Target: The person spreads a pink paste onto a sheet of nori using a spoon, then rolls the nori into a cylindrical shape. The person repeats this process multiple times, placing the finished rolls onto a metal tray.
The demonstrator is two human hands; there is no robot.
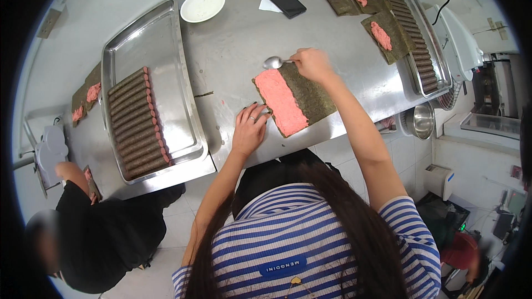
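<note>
My right hand [313,65] is closed round the handle of a metal spoon [272,63]. The spoon's bowl is just past the far edge of a dark green seaweed sheet [315,95] on the steel table. Smooth pink paste [281,101] covers the left part of that sheet in a broad band; the right part is bare. Beside the sheet's left edge rests my left hand [251,129], its fingers apart with dark nails and a ring. The fingertips are close to the paste; whether they touch the sheet I cannot tell.
A steel tray [183,72] of seaweed rolls stands left, another tray [443,77] far right. Seaweed sheets with pink lumps [381,35] lie by the right tray. A white bowl [203,5] and a phone [283,0] lie at the back. A co-worker [111,232] in black is at left.
</note>
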